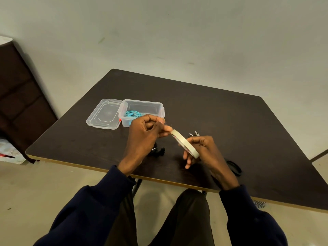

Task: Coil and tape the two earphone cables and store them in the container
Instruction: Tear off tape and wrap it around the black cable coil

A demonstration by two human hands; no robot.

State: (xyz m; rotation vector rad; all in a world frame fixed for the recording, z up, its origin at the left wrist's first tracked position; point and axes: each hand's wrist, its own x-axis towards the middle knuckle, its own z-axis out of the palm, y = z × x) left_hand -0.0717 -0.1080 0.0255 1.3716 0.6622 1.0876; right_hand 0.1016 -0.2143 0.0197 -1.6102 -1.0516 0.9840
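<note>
We are gripping the tape [184,143] in our right hand [205,150]. The fingers are curling round the roll's lower rim, and it is standing on edge above the tabletop [230,121], slanting up toward the left. Our left hand [143,137] is meeting it at the upper rim, with thumb and fingertips pinching there. Whether they are holding a loose end of tape we cannot tell. Both hands are hovering over the near middle of the tabletop, and dark sleeves are covering our wrists.

Just beyond the right hand, the tips of the scissors [193,134] are poking out; the hand is hiding the rest. Under the left wrist a small black clump [158,150] is lying on the tabletop, too dark and too hidden for us to tell what it is. Near the right forearm, close to the front edge, a black ring [234,167] is lying flat.

Farther off, behind the left hand, the clear container [143,103] is sitting open. A coiled teal cable [133,113] is lying inside it, toward its near left corner. The lid [104,114] is lying just beside the container on its left, touching it. A dark cabinet [17,95] is standing by the wall at the far left.
</note>
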